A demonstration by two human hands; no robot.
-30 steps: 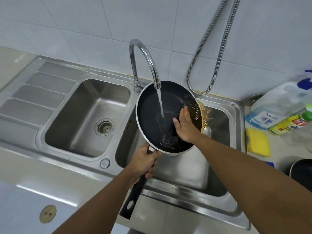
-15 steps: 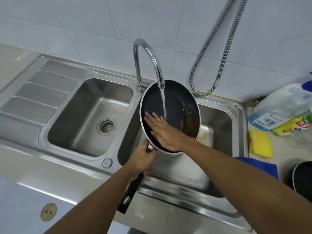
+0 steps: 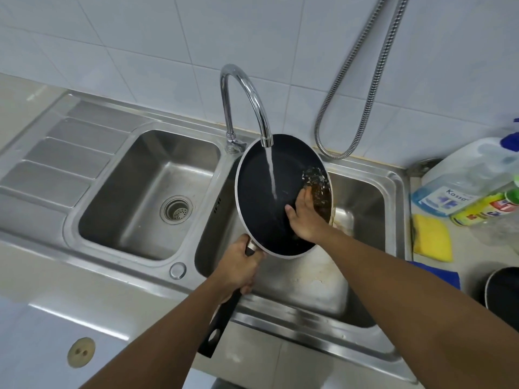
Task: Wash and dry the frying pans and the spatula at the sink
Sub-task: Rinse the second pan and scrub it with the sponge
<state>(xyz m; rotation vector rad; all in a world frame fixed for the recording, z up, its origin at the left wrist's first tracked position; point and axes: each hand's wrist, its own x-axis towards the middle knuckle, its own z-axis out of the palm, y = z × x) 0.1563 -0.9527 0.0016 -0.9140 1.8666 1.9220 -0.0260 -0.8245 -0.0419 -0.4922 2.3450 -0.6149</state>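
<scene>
A black frying pan with a pale rim is tilted over the right basin of the steel double sink. Water runs from the curved tap onto its inside. My left hand grips the pan's black handle close to the rim. My right hand lies flat inside the pan with straight fingers, rubbing its right side, where brownish water splashes off the edge. A second dark pan shows partly at the right edge of the counter. No spatula is in view.
The left basin with its drain and a ribbed draining board lie to the left. On the right counter stand a large jug, a detergent bottle, a yellow sponge and a blue cloth. A metal hose hangs on the tiled wall.
My right hand has swept from the pan's left-middle to its right side, pushing brown water over the rim. The left hand keeps its grip on the handle.
</scene>
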